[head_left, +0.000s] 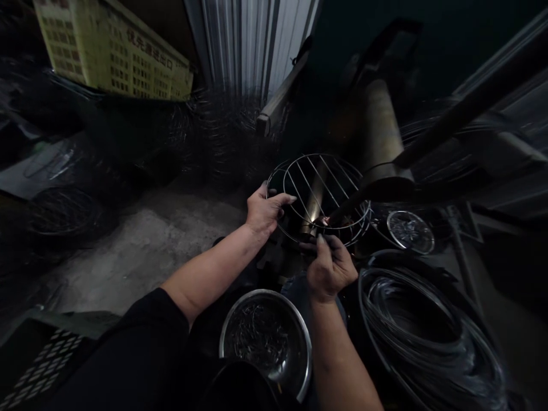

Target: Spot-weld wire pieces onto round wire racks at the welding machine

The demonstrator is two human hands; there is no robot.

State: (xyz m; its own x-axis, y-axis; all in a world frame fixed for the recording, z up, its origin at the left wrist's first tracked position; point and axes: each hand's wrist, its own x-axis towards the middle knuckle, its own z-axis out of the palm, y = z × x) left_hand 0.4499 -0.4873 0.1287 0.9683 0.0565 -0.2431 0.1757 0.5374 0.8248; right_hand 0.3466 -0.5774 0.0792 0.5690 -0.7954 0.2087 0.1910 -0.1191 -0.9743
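Observation:
A round wire rack (305, 179) with parallel bars across its ring sits tilted between my hands. My left hand (264, 212) grips the rack's left rim, its thumb lying over the wire. At the rack's near edge, my right hand (327, 268) is closed in a pinch; what lies between its fingertips is too small and dark to make out. Just beyond those fingertips, the coppery tip (324, 220) of a spot-welding machine meets the rack's near side. A dark arm slopes down to that tip from a thick metal cylinder (383, 131).
Below my hands stands a steel bowl (307, 342) holding many short wire pieces. Coiled wire (411, 319) fills a large container at right, near a shiny round dish (411, 232). A yellow crate (94, 51) stands at upper left, and a green crate (81, 319) at lower left.

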